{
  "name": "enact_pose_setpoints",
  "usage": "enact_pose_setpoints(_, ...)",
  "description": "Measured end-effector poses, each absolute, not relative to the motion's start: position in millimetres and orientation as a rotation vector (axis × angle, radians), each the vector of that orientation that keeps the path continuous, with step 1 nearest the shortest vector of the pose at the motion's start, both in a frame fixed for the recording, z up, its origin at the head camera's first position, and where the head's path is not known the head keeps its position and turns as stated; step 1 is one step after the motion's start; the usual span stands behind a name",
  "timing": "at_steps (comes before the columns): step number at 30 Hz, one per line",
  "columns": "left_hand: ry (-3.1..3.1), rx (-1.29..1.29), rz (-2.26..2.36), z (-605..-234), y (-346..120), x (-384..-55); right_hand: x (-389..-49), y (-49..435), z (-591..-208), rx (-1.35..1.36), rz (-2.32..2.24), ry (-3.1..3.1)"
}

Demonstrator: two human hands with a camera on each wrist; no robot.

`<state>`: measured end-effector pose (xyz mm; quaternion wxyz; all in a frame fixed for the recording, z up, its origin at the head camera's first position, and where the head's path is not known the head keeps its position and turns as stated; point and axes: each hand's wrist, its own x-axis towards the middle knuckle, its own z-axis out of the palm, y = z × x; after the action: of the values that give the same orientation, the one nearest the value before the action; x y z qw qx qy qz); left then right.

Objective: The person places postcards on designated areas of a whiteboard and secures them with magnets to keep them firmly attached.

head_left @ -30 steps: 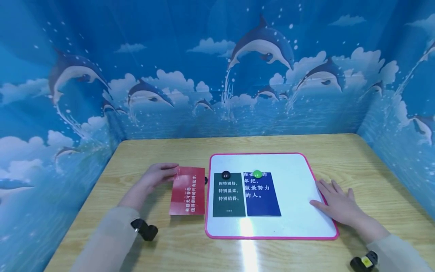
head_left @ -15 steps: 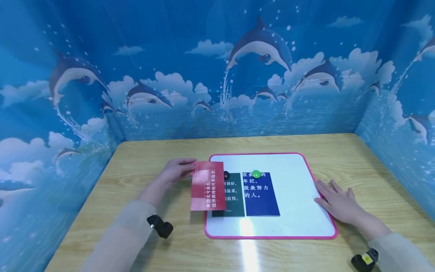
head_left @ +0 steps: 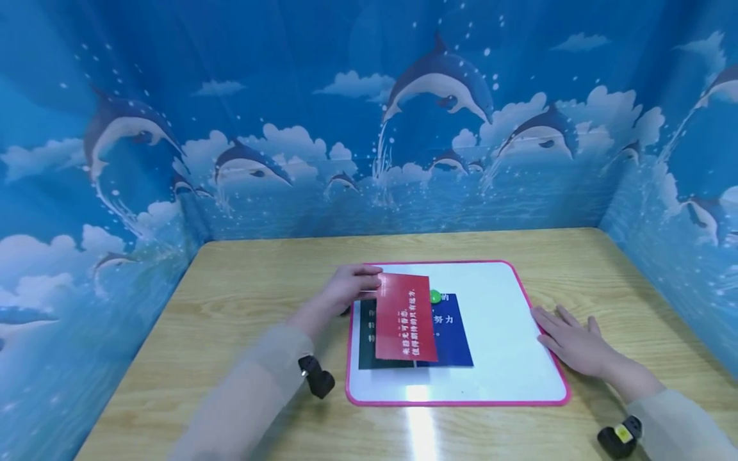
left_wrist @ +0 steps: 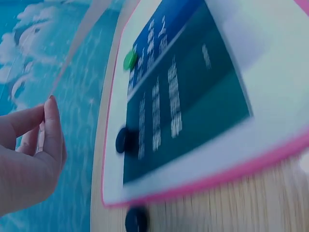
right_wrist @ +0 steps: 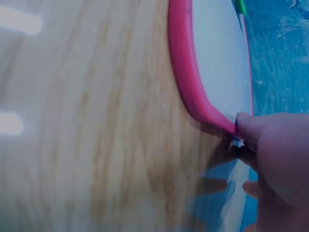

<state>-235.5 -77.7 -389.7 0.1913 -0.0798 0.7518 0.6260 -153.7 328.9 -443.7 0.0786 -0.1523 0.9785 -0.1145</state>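
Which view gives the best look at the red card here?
The head view: the red card shows whole, held at its upper left corner by the left hand above the whiteboard. The left wrist view shows only fingers and the cards below; the right wrist view shows none of it.

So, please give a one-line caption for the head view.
Left hand holds red card above whiteboard; right hand rests at its edge.

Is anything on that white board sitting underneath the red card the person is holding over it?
Yes. The red card, held in the left hand, hangs over the green card and blue card already lying on the whiteboard. A green magnet shows just beside its right edge. The board's right half looks bare.
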Motion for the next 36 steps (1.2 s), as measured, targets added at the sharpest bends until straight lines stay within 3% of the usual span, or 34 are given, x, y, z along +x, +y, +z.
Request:
enact_pose_setpoints(20,2.023,-0.101,1.833,-400.3,30.7,-236.9,-152.9,327.9,-443.0,-0.448,-0.302,2.938)
enact_pose_setpoints(36,2.074,-0.146,1.862,-409.4,68.6,-230.0,-152.8,325.7,-446.3,-0.404,-0.29,2.936)
